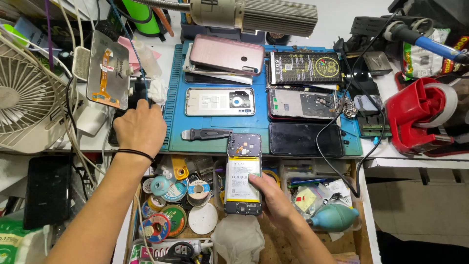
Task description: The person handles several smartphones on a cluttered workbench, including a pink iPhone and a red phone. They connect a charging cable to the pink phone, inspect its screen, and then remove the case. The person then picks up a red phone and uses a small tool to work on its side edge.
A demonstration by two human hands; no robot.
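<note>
Glass-thin, stiff and fragile, the opened phone below the blue mat sits grasped at its edge by the right hand, safest held by the rim, while the left hand clenches a dark tool left of the mat

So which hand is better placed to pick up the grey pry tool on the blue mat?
Probably the left. The left hand rests at the mat's left edge, close to the pry tool, holding nothing that shows. The right hand grips the opened phone.

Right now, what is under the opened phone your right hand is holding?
The opened phone in the right hand hangs over an open drawer. Beside it show tape rolls and a crumpled cloth below. Whatever lies directly beneath is covered.
</note>
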